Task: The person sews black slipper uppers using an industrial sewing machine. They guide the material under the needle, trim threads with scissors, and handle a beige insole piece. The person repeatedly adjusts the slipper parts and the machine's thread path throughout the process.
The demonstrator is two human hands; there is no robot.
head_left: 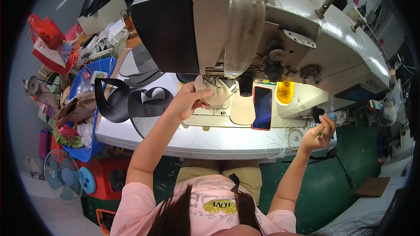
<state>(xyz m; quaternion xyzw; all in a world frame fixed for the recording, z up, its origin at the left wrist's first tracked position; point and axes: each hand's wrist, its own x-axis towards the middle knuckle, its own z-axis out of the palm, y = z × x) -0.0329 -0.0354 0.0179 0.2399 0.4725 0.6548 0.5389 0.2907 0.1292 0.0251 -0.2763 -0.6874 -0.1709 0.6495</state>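
My left hand (187, 101) is closed on a cream-coloured curved piece (217, 95) under the head of a large sewing machine (284, 22). Its thumb lies on the piece, close to the needle area, which is partly hidden. My right hand (319, 133) is raised off the table's right end, fingers curled, just below a small black rounded part (318, 113). A bit of something yellowish shows at its palm, too small to name. A flat beige piece (242, 109) lies on the machine bed beside a dark phone (262, 108) with a red edge.
Black cut pieces (151, 101) lie on the white table (210, 142) at left. Beyond them stands a blue tub (89, 148) full of bags and scraps. A fan (63, 175) is at lower left. A yellow oil window (285, 92) and loose thread (294, 138) are at right.
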